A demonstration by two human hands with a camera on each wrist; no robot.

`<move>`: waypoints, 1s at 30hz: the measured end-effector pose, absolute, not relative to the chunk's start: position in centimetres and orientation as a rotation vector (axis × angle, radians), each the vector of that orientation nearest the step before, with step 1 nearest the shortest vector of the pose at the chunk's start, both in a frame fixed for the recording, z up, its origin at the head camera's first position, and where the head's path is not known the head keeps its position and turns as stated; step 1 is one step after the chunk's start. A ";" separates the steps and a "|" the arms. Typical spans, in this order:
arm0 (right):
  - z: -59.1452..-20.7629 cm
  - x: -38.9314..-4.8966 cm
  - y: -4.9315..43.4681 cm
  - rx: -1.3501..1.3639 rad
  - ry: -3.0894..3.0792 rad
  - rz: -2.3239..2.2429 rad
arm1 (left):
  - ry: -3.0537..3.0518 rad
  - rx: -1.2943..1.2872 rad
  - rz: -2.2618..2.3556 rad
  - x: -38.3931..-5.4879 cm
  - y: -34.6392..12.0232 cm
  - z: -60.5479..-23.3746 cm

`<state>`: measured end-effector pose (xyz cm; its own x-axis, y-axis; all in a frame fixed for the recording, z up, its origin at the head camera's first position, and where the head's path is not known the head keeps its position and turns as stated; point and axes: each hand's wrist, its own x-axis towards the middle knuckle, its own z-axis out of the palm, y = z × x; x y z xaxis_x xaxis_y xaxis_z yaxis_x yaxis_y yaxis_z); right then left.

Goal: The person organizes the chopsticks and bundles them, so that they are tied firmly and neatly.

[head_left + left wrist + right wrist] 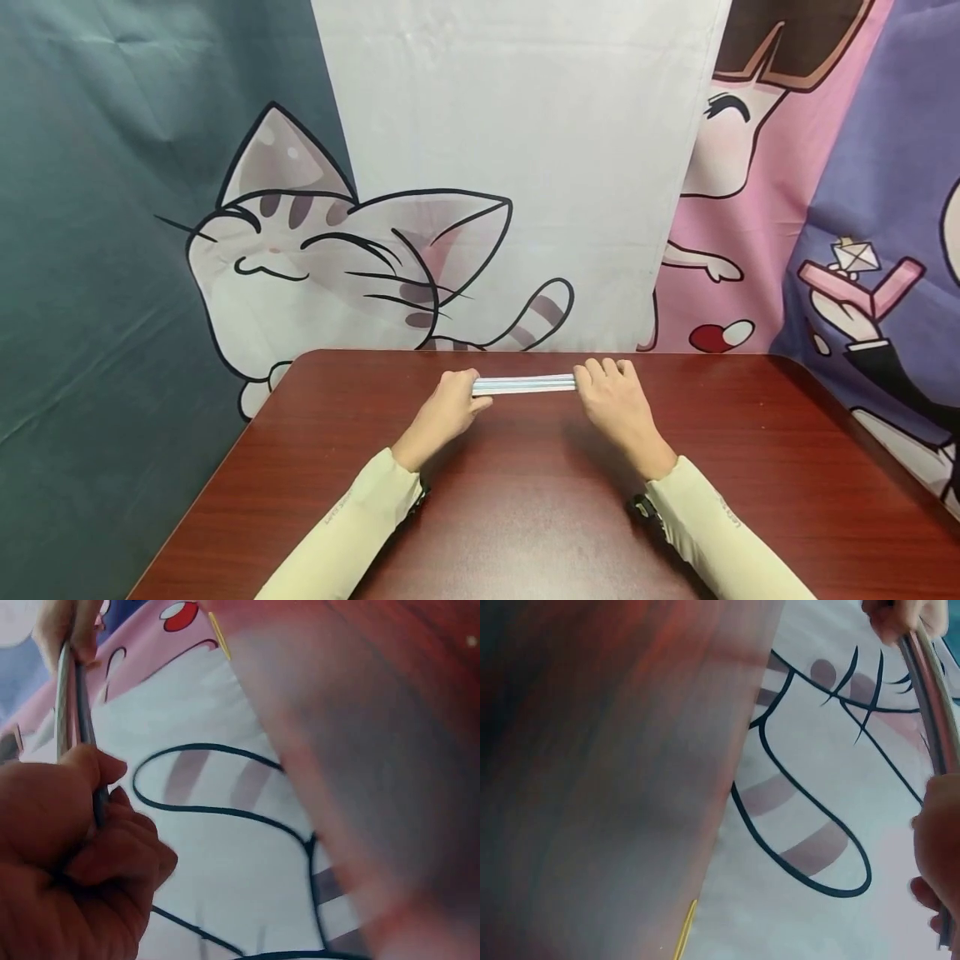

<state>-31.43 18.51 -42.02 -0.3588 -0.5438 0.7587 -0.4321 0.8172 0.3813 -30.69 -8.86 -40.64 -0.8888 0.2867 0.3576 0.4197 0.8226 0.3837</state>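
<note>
Take the desk as the dial, 12 at its far edge. Nearest, two pale sleeves reach in, the left sleeve [341,529] from 7 o'clock and the right sleeve [727,533] from 5, each with a dark wrist device [647,510] at its cuff. Farther on, the left hand [446,408] grips one end of a narrow striped strip [525,385], thumb and curled fingers closing about it; the right hand [613,404] has its fingers bent over the other end. The strip spans between them near 12 o'clock, almost level, seemingly raised off the desk [510,517].

It shows several long layers edge-on. I would expect it to be light and fairly stiff along its length, since it stays straight; its material I cannot tell. Slipping or fanning layers seem likelier than breakage, so the two ends, all layers pinched together, look the best hold. Beyond 12 hangs a backdrop [562,192] printed with a cat [307,275].
</note>
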 end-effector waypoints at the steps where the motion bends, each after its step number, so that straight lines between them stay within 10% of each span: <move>1: -41.9 -31.4 18.4 0.720 -1.994 -0.145 | -2.688 -0.534 -0.584 -30.4 -8.8 -40.5; 9: -40.7 -31.2 18.4 0.681 -1.861 -0.084 | -2.162 -0.410 0.164 -29.4 -7.4 -39.4; 30: -35.7 -30.8 17.5 0.703 -1.785 0.024 | -1.921 -0.332 0.010 -30.2 -4.9 -36.4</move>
